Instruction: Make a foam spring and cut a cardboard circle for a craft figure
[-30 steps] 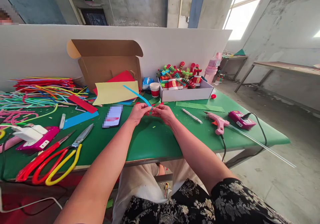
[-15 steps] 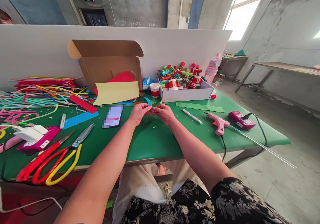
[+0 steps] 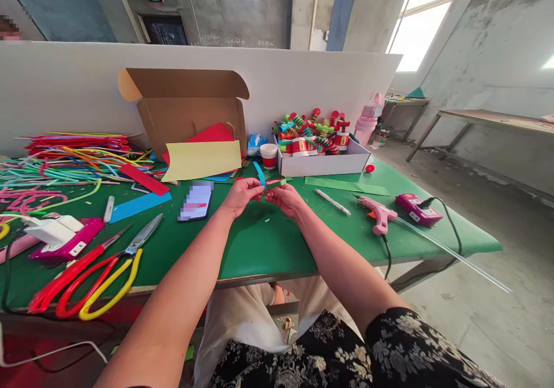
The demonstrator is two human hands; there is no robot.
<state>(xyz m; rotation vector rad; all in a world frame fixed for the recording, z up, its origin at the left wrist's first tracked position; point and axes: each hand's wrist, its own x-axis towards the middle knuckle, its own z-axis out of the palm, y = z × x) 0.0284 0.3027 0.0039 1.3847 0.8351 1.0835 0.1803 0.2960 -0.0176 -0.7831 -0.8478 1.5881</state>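
Over the green tabletop, my left hand (image 3: pixel 243 196) pinches a narrow blue paper strip (image 3: pixel 259 172), whose free end sticks up and curls slightly. Close beside it, my right hand (image 3: pixel 285 197) has its fingers closed on a green paper strip (image 3: pixel 276 183) with some red along its upper edge. The fingertips of both hands almost meet, and the strips come together between them. Whether the two strips are joined there is hidden by the fingers. Just behind the hands stands a stack of red and white paper cups (image 3: pixel 269 157).
A white box (image 3: pixel 324 165) of colourful spring figures stands behind, right of an open cardboard box (image 3: pixel 190 111). Scissors (image 3: pixel 142 235), a phone (image 3: pixel 195 202) and pipe cleaners (image 3: pixel 78 165) lie left. A pen (image 3: pixel 332 201), glue gun (image 3: pixel 380 217) and power strip (image 3: pixel 419 209) lie right.
The blue strip stands more upright than before. The green strip has come into clearer view at my right fingertips, lifted and turned with its red edge showing. Both forearms stay nearly in place.
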